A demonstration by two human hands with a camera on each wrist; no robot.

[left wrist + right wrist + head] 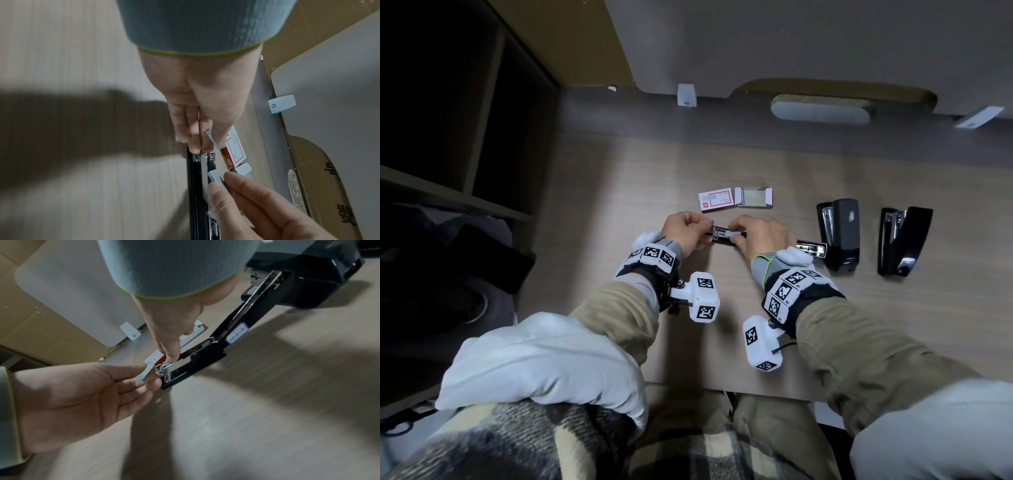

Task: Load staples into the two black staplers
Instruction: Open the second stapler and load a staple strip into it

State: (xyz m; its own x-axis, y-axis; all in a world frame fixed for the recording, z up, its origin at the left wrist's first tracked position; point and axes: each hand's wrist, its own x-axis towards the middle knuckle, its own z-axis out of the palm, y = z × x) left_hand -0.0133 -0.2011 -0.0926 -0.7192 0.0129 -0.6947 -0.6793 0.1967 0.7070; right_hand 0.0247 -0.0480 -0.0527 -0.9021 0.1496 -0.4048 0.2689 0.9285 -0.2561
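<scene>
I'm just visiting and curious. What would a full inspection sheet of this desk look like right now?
Surface: wood-grain desk, dimly lit, shadowed by the arms.
Job's things: open stapler lying flat between the hands; two other black staplers to the right; staple strip; red-and-white box sleeve beside its open tray.
Clutter: nothing seen.
Hands: left hand pinches the staple strip at the magazine's front; right hand pinches the open stapler's front end.
Cables: thin black lead at the right wrist camera.
Surroundings: grey partition with a clip behind; dark shelving to the left.
</scene>
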